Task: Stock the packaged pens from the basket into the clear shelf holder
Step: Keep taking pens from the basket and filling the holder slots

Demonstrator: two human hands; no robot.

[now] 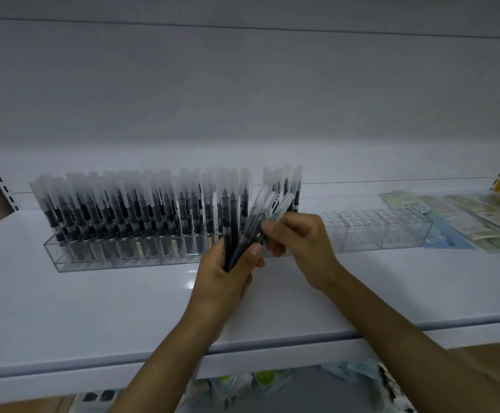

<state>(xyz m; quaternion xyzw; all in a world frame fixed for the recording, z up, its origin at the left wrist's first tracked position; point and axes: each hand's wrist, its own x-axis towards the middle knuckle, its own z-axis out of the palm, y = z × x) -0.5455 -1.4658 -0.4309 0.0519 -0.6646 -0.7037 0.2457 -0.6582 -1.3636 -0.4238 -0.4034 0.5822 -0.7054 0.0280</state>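
Observation:
A long clear shelf holder (64, 265) stands on the white shelf, its left and middle parts packed with several upright black pens in clear sleeves (117, 213). Its right part (392, 231) shows open round holes. My left hand (222, 281) grips a fanned bundle of packaged pens (234, 231) just in front of the holder's middle. My right hand (299, 242) pinches one pen of that bundle (275, 210) near its lower end. The basket is not in view.
The white shelf (93, 317) runs the full width, with its front edge near my forearms. Flat green and beige packets (466, 216) lie at the far right. Slotted uprights frame both sides. Goods on a lower shelf (272, 380) show below.

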